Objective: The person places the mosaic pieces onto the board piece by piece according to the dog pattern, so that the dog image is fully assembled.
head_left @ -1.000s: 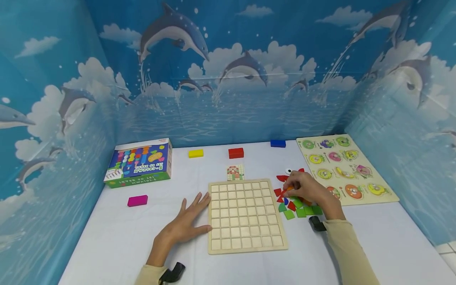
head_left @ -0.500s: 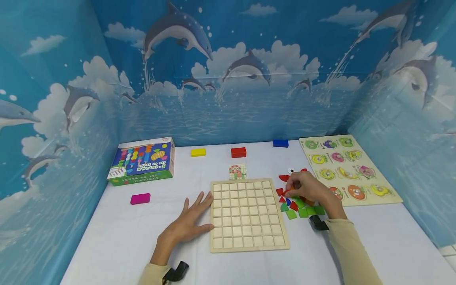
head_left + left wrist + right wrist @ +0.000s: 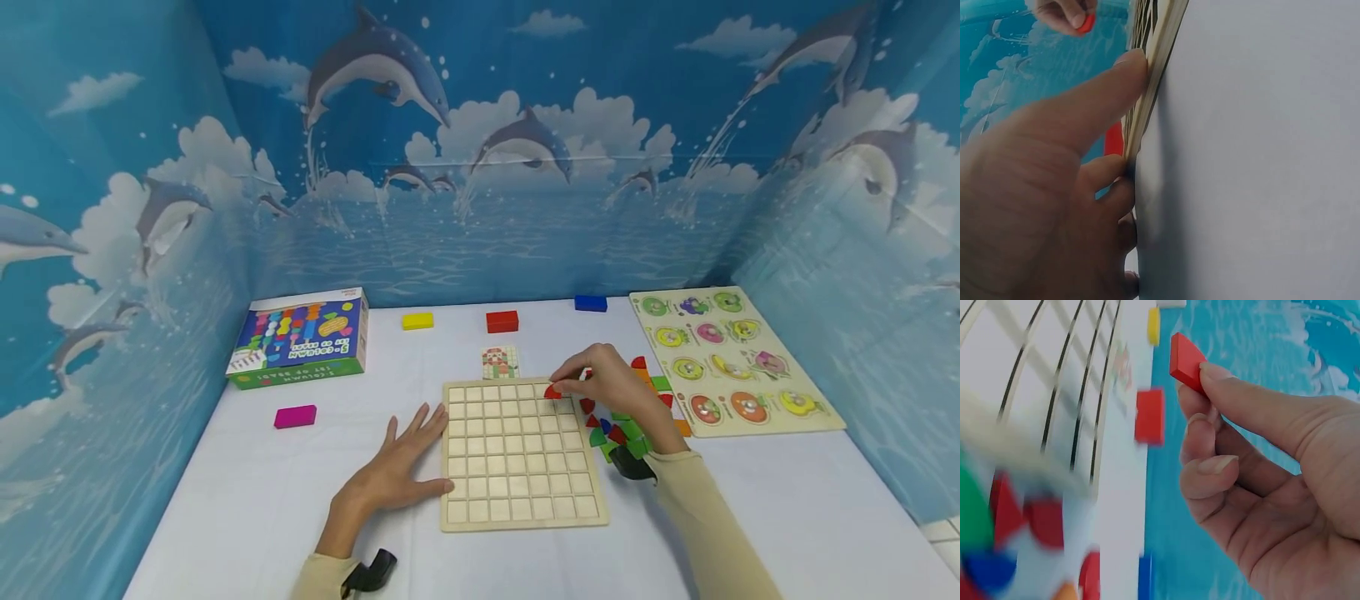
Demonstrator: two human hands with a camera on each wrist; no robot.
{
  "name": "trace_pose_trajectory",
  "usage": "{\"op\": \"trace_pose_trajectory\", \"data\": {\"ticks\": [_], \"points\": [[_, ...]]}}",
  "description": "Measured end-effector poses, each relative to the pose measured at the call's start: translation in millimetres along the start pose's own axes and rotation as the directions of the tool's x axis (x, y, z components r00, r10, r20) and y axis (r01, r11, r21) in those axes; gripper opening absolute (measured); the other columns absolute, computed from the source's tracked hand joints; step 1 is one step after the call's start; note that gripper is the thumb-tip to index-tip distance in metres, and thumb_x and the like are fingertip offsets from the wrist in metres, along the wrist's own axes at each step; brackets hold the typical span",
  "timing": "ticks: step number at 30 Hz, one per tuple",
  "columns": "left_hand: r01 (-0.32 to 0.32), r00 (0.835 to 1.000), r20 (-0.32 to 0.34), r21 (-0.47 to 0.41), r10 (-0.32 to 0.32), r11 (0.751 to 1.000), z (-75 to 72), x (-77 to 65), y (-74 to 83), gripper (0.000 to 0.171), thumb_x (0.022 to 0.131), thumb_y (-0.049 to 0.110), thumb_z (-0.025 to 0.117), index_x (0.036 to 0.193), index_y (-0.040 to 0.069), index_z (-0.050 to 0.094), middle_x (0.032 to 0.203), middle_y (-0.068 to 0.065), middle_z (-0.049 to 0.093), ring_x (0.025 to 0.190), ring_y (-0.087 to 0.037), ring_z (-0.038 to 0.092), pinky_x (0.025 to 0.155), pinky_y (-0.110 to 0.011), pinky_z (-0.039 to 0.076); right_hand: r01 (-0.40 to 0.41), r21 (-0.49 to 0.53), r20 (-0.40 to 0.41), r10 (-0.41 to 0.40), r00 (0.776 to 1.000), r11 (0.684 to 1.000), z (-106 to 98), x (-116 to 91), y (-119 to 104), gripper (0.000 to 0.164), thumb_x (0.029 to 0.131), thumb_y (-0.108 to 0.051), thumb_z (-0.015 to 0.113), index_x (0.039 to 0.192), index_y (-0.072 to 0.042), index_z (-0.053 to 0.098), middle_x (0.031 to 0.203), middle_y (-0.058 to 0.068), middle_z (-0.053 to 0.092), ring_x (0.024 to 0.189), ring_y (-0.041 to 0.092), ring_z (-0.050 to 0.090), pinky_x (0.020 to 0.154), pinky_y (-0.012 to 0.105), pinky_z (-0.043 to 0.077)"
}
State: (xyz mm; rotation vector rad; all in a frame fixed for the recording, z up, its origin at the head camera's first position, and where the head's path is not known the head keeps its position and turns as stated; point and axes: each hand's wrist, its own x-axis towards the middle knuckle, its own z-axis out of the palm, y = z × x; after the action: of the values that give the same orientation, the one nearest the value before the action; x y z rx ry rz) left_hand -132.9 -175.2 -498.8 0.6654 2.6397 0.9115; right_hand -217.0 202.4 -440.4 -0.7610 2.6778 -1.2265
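Right hand (image 3: 606, 382) pinching a red piece (image 3: 552, 392) above the grid board (image 3: 517, 450) near its far right corner, left hand (image 3: 393, 468) spread at left edge, box (image 3: 300, 337) over there lettered "5-COLUMN", upside down

Head view: from above the near side of the grid board (image 3: 517, 454), facing forward and down; the widest, covering desk (image 3: 645, 542) and dolphin backdrop (image 3: 480, 242).
Left wrist view: low, close, beside the board's left edge, sideways, past the left hand (image 3: 1041, 187).
Right wrist view: close, from the board's right side, sideways, facing the backdrop.
Shared by both wrist views: board, backdrop, right hand (image 3: 1272, 469), red piece (image 3: 1186, 365).
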Motion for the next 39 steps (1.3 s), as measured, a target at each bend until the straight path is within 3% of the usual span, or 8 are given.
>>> {"op": "trace_pose_trajectory", "data": {"ticks": [7, 15, 27, 39], "points": [[0.028, 1.000, 0.000, 0.009, -0.028, 1.000, 1.3, 2.9, -1.6, 0.102, 0.093, 0.040, 0.086, 0.172, 0.013, 0.028, 0.180, -0.001, 0.020, 0.168, -0.026, 0.005, 0.134, -0.060, -0.009, 0.020, 0.090, -0.004, -0.019, 1.000, 0.996, 24, 26, -10, 0.008, 0.093, -0.012, 0.086, 0.093, -0.004, 0.086, 0.090, 0.003, 0.082, 0.077, 0.017, 0.070, 0.065, 0.024, 0.059], [0.027, 1.000, 0.000, -0.009, -0.027, 1.000, 1.1, 3.7, -2.4, 0.101, 0.093, 0.040, 0.086, 0.172, 0.013, 0.029, 0.180, -0.001, 0.020, 0.168, -0.026, 0.005, 0.134, -0.060, -0.009, 0.104, 0.156, 0.008, -0.107, 0.994, 0.982, 54, 48, -10, 0.005, 0.094, -0.002, 0.082, 0.093, -0.005, 0.086, 0.090, 0.006, 0.082, 0.077, 0.020, 0.071, 0.064, 0.024, 0.056], [0.034, 0.999, 0.001, -0.010, -0.034, 0.999, 1.0, 2.0, -1.4, 0.101, 0.092, 0.040, 0.086, 0.172, 0.014, 0.029, 0.180, 0.001, 0.020, 0.168, -0.026, 0.005, 0.134, -0.061, -0.009, 0.069, 0.114, -0.042, -0.065, 0.997, 0.991, 96, 73, -7, 0.005, 0.096, -0.003, 0.081, 0.094, -0.004, 0.086, 0.089, 0.004, 0.081, 0.077, 0.009, 0.069, 0.068, 0.024, 0.059], [0.033, 0.999, 0.004, -0.005, -0.033, 0.999, 1.1, 2.4, -3.3, 0.101, 0.092, 0.040, 0.086, 0.172, 0.015, 0.029, 0.180, 0.001, 0.020, 0.168, -0.026, 0.005, 0.134, -0.062, -0.009, 0.044, 0.066, -0.022, -0.043, 0.999, 0.997, 107, 87, -9, 0.005, 0.096, -0.004, 0.082, 0.093, -0.005, 0.086, 0.088, 0.002, 0.080, 0.079, 0.008, 0.067, 0.072, 0.026, 0.060]]}}
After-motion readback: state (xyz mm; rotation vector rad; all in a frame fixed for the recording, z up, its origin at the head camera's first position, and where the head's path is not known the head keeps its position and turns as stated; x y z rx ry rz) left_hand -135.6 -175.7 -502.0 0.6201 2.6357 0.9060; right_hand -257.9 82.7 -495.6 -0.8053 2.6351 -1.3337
